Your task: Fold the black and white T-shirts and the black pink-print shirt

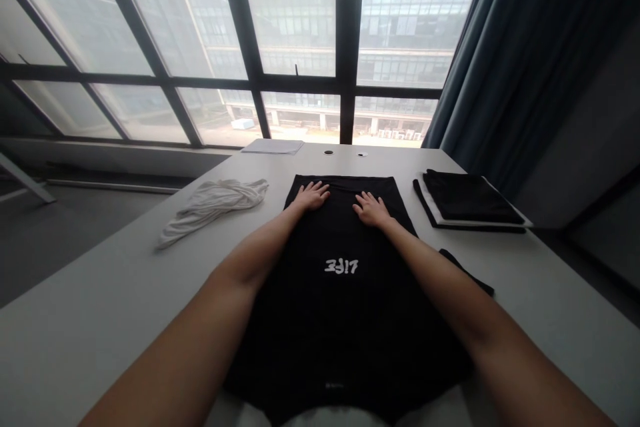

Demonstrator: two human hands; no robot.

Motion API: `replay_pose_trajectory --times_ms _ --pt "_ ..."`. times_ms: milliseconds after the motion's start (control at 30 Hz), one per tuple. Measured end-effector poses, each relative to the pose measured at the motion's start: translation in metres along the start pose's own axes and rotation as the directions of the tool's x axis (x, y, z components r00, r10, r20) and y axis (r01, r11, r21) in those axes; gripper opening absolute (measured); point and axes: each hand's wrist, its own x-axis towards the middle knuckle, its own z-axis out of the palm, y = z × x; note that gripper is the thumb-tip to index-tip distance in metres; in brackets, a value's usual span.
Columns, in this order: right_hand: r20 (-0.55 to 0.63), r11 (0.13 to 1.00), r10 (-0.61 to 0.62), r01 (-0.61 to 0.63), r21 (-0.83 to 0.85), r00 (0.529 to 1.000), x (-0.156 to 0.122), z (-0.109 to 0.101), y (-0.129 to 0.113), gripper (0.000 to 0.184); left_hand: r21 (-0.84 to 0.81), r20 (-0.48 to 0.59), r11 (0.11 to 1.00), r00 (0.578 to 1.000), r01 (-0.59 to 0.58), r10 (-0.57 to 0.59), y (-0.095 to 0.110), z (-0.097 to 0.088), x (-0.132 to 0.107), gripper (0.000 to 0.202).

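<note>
A black T-shirt (345, 307) with white lettering lies spread flat on the white table (100, 293), its far hem pointing at the window. My left hand (312, 196) rests flat on the shirt near its far left corner, fingers spread. My right hand (371, 208) lies flat on the cloth a little right of centre, also near the far edge, fingers apart. Neither hand holds anything. One sleeve sticks out on the right side of the shirt.
A crumpled white garment (213, 205) lies to the left of the shirt. A stack of folded black and white clothes (470, 203) sits at the right. Papers (273, 146) lie at the table's far edge, before large windows. A dark curtain (525, 53) hangs right.
</note>
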Motion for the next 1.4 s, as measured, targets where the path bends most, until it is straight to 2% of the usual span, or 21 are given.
replay_pose_trajectory --times_ms 100,167,200,267,367,433,467,533,633,700,767,833,967,1033,1067,1133,1267,1333,1400 --pt "-0.030 0.992 0.127 -0.127 -0.007 0.991 0.000 -0.013 0.036 0.057 0.001 -0.010 0.992 0.992 0.125 -0.125 -0.026 -0.012 -0.004 0.062" --pt "-0.073 0.977 0.213 -0.215 -0.011 0.974 -0.002 -0.021 0.052 0.055 0.006 -0.019 0.989 0.989 0.147 -0.147 -0.022 -0.015 -0.004 0.062" --pt "-0.095 0.970 0.239 -0.241 -0.012 0.966 -0.002 -0.023 0.054 0.054 0.008 -0.023 0.992 0.992 0.128 -0.128 -0.012 -0.014 -0.003 0.062" --pt "-0.123 0.971 0.236 -0.239 -0.015 0.964 -0.001 -0.022 0.046 0.052 0.010 -0.022 0.999 0.999 0.032 -0.032 0.020 -0.007 0.000 0.062" --pt "-0.099 0.992 0.117 -0.120 -0.024 0.988 0.006 -0.010 0.018 0.050 -0.009 0.020 0.987 0.986 -0.162 0.163 0.077 0.014 0.008 0.060" --pt "-0.065 0.998 0.051 -0.053 -0.025 0.997 0.010 -0.001 0.004 0.052 -0.019 0.034 0.974 0.974 -0.225 0.226 0.098 0.024 0.013 0.058" --pt "-0.054 0.999 0.040 -0.041 -0.026 0.998 0.011 0.002 0.002 0.053 -0.021 0.034 0.973 0.972 -0.231 0.232 0.100 0.026 0.014 0.058" --pt "-0.044 0.998 0.052 -0.053 -0.027 0.998 0.011 0.003 0.005 0.055 -0.018 0.024 0.982 0.982 -0.189 0.189 0.082 0.021 0.015 0.058" --pt "-0.046 0.997 0.075 -0.076 -0.029 0.996 0.008 -0.001 0.019 0.058 0.002 -0.002 1.000 1.000 0.001 -0.001 0.024 -0.002 0.012 0.063" --pt "-0.052 0.996 0.077 -0.079 -0.030 0.996 0.005 -0.003 0.025 0.058 0.020 -0.010 0.993 0.993 0.120 -0.120 -0.012 -0.018 0.008 0.064" --pt "-0.065 0.996 0.085 -0.088 -0.031 0.994 0.004 -0.003 0.022 0.057 0.041 -0.013 0.985 0.986 0.168 -0.168 -0.029 -0.026 0.005 0.065" --pt "-0.087 0.995 0.095 -0.098 -0.031 0.992 0.004 0.000 0.011 0.056 0.059 -0.017 0.989 0.991 0.136 -0.135 -0.021 -0.023 0.004 0.064" --pt "-0.092 0.999 -0.006 0.002 -0.037 0.996 0.011 0.009 -0.019 0.056 0.062 0.013 0.993 0.995 -0.098 0.098 0.038 0.007 0.008 0.062" --pt "-0.061 0.998 -0.056 0.054 -0.041 0.997 0.015 0.011 -0.021 0.055 0.050 0.025 0.980 0.981 -0.193 0.192 0.060 0.019 0.009 0.060" --pt "-0.047 0.998 -0.055 0.053 -0.042 0.997 0.017 0.009 -0.016 0.055 0.045 0.025 0.975 0.975 -0.220 0.219 0.064 0.022 0.008 0.060" --pt "-0.043 0.999 0.004 -0.006 -0.046 0.999 0.017 0.002 0.004 0.056 0.040 0.017 0.974 0.975 -0.224 0.223 0.055 0.021 0.004 0.059" --pt "-0.105 0.982 0.178 -0.184 -0.051 0.978 0.007 -0.019 0.058 0.058 0.046 -0.017 0.997 0.997 -0.069 0.070 0.001 0.000 -0.011 0.063" --pt "-0.154 0.974 0.208 -0.219 -0.056 0.966 0.001 -0.024 0.068 0.056 0.052 -0.035 0.999 0.999 0.017 -0.015 -0.017 -0.010 -0.018 0.064" --pt "-0.200 0.974 0.201 -0.217 -0.064 0.959 -0.004 -0.022 0.059 0.053 0.057 -0.048 0.997 0.998 0.049 -0.046 -0.015 -0.013 -0.024 0.065"
